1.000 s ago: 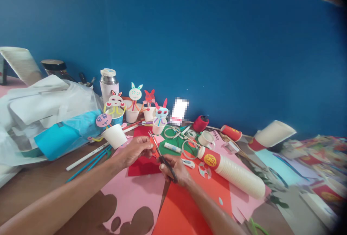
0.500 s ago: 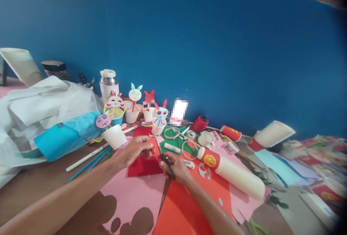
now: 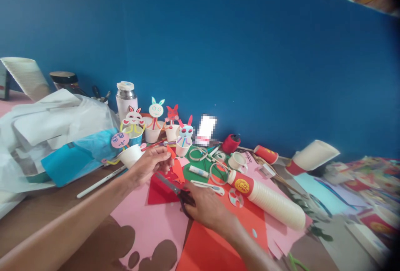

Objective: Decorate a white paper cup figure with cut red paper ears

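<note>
The left hand (image 3: 155, 160) is pinching an orange piece (image 3: 171, 152); the right hand (image 3: 204, 202), just beside it, is gripping scissors (image 3: 176, 189) above red paper (image 3: 158, 194).

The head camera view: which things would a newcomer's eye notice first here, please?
The big blue wall fills most of the upper part. Below it, left of centre, bright paper faces with ears rise from small cups. Nearer, around the middle, the left hand holds orange paper and the right hand holds scissors.
</note>
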`<state>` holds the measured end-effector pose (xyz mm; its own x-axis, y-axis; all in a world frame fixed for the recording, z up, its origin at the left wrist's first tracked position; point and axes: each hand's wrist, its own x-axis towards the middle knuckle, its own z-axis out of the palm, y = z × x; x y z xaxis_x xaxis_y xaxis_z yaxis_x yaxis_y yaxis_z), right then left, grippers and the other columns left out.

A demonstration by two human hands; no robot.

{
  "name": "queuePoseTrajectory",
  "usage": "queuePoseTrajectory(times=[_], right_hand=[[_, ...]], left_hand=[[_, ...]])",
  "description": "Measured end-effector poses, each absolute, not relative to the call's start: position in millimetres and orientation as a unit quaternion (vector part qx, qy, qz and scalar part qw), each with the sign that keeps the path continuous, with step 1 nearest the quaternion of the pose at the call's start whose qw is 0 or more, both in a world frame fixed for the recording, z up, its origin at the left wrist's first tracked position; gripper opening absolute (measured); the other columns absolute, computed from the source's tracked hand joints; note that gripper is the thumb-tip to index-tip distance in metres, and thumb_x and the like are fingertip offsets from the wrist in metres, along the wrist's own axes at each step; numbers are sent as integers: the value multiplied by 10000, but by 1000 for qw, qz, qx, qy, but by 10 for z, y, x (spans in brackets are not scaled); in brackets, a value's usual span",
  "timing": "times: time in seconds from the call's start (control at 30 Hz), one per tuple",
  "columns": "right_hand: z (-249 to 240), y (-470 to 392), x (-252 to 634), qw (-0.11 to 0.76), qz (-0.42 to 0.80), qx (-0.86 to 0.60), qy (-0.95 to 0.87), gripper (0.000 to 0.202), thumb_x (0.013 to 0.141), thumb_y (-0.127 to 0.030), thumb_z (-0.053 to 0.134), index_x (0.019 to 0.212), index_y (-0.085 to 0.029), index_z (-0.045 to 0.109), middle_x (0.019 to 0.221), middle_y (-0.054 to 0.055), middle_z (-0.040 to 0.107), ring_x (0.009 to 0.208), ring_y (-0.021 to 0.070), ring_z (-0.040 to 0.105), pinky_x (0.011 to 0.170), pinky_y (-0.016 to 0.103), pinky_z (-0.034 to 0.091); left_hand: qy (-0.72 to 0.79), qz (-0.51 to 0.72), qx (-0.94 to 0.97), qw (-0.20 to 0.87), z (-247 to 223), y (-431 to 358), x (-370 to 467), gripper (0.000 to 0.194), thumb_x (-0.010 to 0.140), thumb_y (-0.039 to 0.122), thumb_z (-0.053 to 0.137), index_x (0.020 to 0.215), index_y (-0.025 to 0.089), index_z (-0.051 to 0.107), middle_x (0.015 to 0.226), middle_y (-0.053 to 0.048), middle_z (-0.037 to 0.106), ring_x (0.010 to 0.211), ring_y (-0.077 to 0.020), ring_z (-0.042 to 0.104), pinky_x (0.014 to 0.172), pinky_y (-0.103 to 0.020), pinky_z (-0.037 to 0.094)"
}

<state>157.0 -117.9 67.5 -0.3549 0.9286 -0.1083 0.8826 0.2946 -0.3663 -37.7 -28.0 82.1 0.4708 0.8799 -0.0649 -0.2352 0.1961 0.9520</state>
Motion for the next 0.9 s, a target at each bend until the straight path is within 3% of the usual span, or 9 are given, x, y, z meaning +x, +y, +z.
queuePoseTrajectory(times=[0.23, 0.57, 0.8, 0.9], right_hand=[[659, -1333, 1416, -35, 117, -512, -850, 158, 780, -238, 493, 920, -193, 553, 832, 62, 627, 743, 209, 575, 575, 257, 329], [507, -1382, 1310, -45, 9, -498, -866, 169, 779, -95, 482, 903, -179, 559, 753, 59, 629, 648, 194, 586, 508, 251, 338], [430, -1348, 1300, 21, 8, -492, -870, 101, 754, -90, 534, 778, -160, 603, 741, 64, 620, 703, 198, 571, 533, 244, 365], [513, -1226, 1431, 150, 103, -516, -837, 164, 812, -131, 474, 726, -167, 609, 713, 37, 620, 684, 156, 563, 581, 229, 383]], left_hand=[[315, 381, 500, 711, 751, -298, -340, 188, 779, 283, 546, 670, 138, 495, 631, -3, 599, 453, -55, 493, 466, -176, 402], [256, 333, 482, 769, 572, -400, -201, 159, 829, 278, 466, 724, 169, 417, 616, -8, 591, 440, -80, 500, 445, -201, 411], [218, 318, 457, 802, 474, -476, -137, 174, 859, 293, 400, 728, 182, 373, 647, 2, 566, 421, -79, 505, 426, -201, 402], [190, 307, 462, 810, 475, -507, -127, 206, 870, 313, 371, 723, 171, 397, 659, -5, 557, 421, -82, 513, 424, -205, 393]])
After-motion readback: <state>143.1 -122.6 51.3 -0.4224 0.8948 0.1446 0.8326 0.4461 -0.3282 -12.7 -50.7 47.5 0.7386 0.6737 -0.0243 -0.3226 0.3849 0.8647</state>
